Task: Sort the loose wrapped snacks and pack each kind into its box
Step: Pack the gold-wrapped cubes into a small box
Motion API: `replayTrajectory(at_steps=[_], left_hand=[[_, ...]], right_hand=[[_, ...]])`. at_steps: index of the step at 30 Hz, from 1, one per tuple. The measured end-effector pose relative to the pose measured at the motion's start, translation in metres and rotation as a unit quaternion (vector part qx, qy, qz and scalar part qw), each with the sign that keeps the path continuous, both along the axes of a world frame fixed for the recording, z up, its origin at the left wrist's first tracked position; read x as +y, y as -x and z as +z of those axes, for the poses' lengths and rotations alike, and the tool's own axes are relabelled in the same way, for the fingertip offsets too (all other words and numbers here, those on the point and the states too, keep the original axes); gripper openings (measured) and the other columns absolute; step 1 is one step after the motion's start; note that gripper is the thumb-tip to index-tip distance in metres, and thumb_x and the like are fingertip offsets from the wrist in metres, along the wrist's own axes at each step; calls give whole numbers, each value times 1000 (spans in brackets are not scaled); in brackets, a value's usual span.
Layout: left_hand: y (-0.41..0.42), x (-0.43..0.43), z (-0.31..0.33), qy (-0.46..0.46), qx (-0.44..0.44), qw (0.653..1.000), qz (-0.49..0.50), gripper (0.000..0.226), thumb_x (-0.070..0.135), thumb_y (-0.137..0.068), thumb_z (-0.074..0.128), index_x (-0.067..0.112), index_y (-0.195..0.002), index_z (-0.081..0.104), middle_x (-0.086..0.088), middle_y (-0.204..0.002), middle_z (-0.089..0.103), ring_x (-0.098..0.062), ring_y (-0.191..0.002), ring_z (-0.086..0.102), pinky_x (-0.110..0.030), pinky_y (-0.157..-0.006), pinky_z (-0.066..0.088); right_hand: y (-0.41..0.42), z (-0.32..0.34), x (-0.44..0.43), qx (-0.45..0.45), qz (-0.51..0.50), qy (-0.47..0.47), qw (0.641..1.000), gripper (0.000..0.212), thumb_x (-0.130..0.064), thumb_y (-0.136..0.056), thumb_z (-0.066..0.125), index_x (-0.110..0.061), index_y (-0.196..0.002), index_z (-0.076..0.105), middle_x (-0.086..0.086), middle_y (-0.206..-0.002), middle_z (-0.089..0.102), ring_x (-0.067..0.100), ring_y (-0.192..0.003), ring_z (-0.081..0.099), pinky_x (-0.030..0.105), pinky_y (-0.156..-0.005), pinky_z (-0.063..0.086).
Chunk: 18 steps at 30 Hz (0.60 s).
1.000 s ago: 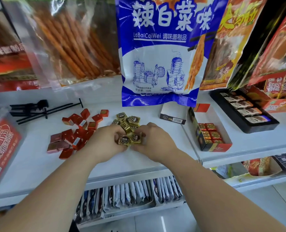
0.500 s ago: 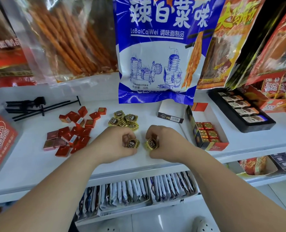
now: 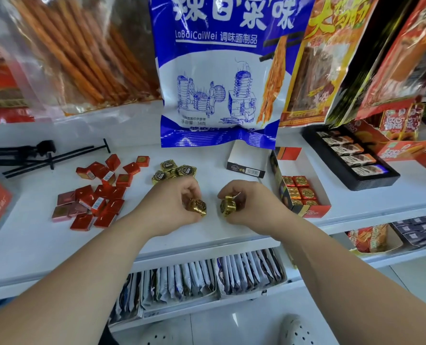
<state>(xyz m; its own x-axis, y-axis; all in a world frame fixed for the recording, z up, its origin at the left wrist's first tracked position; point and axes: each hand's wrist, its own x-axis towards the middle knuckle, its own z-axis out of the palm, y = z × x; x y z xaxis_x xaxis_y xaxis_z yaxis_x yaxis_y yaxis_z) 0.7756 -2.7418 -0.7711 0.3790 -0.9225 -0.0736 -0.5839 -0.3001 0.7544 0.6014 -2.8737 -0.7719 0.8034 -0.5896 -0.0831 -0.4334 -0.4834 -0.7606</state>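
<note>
Both hands gripping gold snacks
Left hand (image 3: pixel 168 205) clamps gold candy (image 3: pixel 198 206); right hand (image 3: pixel 250 204) clamps another gold piece (image 3: pixel 228 206), apart above shelf (image 3: pixel 45 245).

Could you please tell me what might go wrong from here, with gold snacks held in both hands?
1. The left hand and right hand hold gold foil-wrapped snacks near the white shelf's front edge; a slip could send one to the floor.
2. The open red cardboard box beside the right hand holds red-topped pieces, so gold ones might land in the wrong box.
</note>
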Motion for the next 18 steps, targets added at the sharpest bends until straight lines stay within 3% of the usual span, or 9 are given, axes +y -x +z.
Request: replayTrajectory(at_steps=[2,4,7,10,11,14,18], left_hand=[[-1,1,-1,-19,4,1000,-13,48,18,-68,87,39,-104,62,19,-95,69,3,-87,63,-12,-71,47],[-1,1,-3,-34,3,999,-26,57,17,-69,87,41,-114,61,21,-100,68,8,-93,61,-3,-73,41],[0,0,-3,-35,-51,998,-32,51,18,-69,87,36,-113,68,23,-104,61,6,-94,56,-13,-84,45],[1,-2,-1,-30,-87,995,-32,48,23,-67,88,33,-110,70,19,-104,56,-1,-90,54,-18,-84,47],[0,-2,-2,-31,-90,995,-34,51,25,-66,88,31,-112,69,18,-104,56,0,-89,54,-19,-83,48],[-2,-1,-3,-39,-90,995,-36,52,30,-65,89,28,-113,69,18,-99,54,6,-83,52,-11,-73,42],[0,0,-4,-38,-49,996,-68,48,14,-72,84,26,-116,71,16,-89,51,7,-72,53,-6,-67,37]], right_hand=[[2,-4,-1,-11,-8,-9,1000,32,-4,-66,78,-25,-89,71,-3,-84,72,12,-70,65,38,-71,57],[3,-9,1,-8,-14,-13,1000,30,-11,-63,83,-27,-85,71,-4,-84,73,11,-70,66,39,-73,58],[2,-14,1,10,-10,31,999,36,-21,-59,87,-33,-87,68,-11,-88,71,4,-79,65,32,-74,56],[1,-10,1,21,11,54,998,47,-23,-61,89,-33,-102,68,-19,-92,67,-13,-80,57,6,-69,43],[1,-8,1,28,17,65,997,51,-25,-62,89,-32,-108,68,-19,-96,65,-14,-81,56,4,-70,41],[7,-4,-1,45,32,82,995,55,-27,-65,86,-31,-116,68,-12,-104,61,-4,-84,54,11,-75,42],[13,-2,-3,56,56,97,992,41,-25,-71,81,-30,-111,70,-13,-91,59,2,-77,54,16,-72,42]])
